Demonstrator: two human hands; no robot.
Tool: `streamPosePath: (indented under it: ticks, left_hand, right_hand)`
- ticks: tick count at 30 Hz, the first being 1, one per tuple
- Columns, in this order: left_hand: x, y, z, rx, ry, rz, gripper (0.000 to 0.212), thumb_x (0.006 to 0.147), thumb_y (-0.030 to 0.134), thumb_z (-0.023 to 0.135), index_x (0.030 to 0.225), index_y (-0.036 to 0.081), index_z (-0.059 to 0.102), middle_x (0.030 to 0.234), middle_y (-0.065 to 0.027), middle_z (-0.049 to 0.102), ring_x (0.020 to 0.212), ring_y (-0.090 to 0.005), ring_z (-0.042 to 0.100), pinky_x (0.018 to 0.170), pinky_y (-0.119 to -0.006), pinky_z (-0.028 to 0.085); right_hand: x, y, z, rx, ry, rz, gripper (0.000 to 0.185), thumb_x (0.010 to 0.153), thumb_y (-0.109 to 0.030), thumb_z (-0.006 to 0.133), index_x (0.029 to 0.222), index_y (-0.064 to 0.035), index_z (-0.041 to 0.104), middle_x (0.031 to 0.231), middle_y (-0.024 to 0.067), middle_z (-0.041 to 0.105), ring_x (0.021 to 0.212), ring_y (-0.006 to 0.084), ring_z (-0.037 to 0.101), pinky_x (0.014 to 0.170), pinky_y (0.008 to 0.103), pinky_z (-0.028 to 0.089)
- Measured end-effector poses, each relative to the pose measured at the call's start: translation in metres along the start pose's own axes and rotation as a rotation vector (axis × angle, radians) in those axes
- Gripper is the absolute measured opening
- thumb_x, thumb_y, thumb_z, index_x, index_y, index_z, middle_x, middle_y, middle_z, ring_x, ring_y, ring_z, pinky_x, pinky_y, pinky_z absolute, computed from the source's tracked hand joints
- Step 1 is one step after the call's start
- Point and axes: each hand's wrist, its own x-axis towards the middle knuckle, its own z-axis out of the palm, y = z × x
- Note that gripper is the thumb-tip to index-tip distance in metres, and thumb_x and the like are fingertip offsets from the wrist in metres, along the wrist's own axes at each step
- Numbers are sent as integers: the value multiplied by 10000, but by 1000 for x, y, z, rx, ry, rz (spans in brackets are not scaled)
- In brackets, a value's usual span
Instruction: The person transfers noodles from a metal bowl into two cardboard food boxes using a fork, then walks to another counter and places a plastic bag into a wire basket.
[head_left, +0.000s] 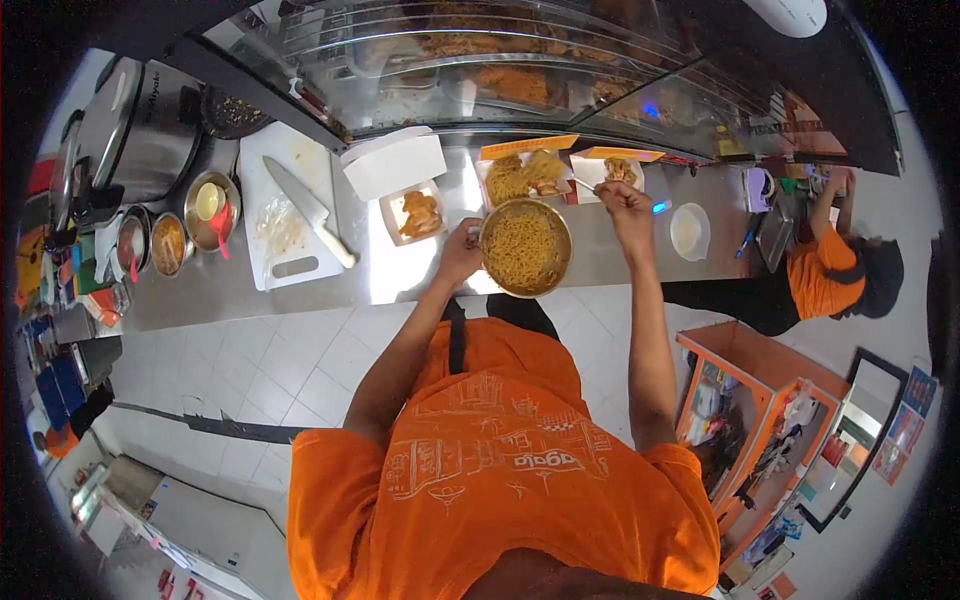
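My left hand (460, 253) grips the rim of a round metal bowl (568, 259) of cooked noodles (525, 247) at the counter's front edge. My right hand (626, 206) holds a thin metal utensil (583, 184), its far end over the food boxes. Beyond the bowl, an open takeaway box (488, 174) contains noodles and some other food. Another open box (582, 166), partly behind the utensil, holds a small portion of food. Left of the bowl stands a white box (390, 225) with browned pieces of what looks like chicken (420, 214).
A knife (296, 191) lies on a white cutting board (330, 165) at left, beside metal bowls (166, 244) and a large cooker (161, 135). A glass display case (480, 97) borders the counter's back. A white container (688, 232) stands right; farther right is another person (825, 274).
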Motion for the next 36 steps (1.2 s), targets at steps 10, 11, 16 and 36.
streamPosePath:
  ticks: [10, 11, 16, 36]
  left_hand:
    - [5, -4, 16, 27, 149, -13, 288, 879, 36, 648, 1158, 71, 587, 832, -19, 627, 698, -91, 569, 559, -268, 486]
    - [8, -11, 16, 38, 172, -15, 278, 888, 47, 643, 1159, 76, 589, 830, -15, 623, 695, -88, 566, 554, -265, 483]
    - [15, -24, 23, 28, 220, 31, 274, 908, 35, 593, 1177, 89, 579, 844, -22, 605, 657, -95, 554, 547, -252, 493]
    - [15, -40, 25, -84, 111, 20, 463, 878, -119, 503, 1296, 80, 496, 1147, -117, 620, 919, -206, 661, 748, -332, 608]
  right_hand:
    - [-29, 61, 90, -582, 128, -378, 62, 957, -131, 582, 972, -71, 589, 868, 172, 658, 789, 419, 650, 676, 484, 511]
    - [-36, 66, 90, -573, 110, -344, 85, 952, -136, 581, 990, -64, 607, 888, 186, 661, 804, 416, 652, 692, 488, 515]
    - [-60, 65, 99, -560, 94, -310, 99, 932, -144, 600, 968, -59, 635, 895, 181, 670, 798, 406, 658, 694, 488, 520]
    - [-24, 39, 76, -621, 77, -228, 134, 892, -115, 611, 1003, -51, 574, 876, 177, 657, 852, 397, 661, 732, 492, 528]
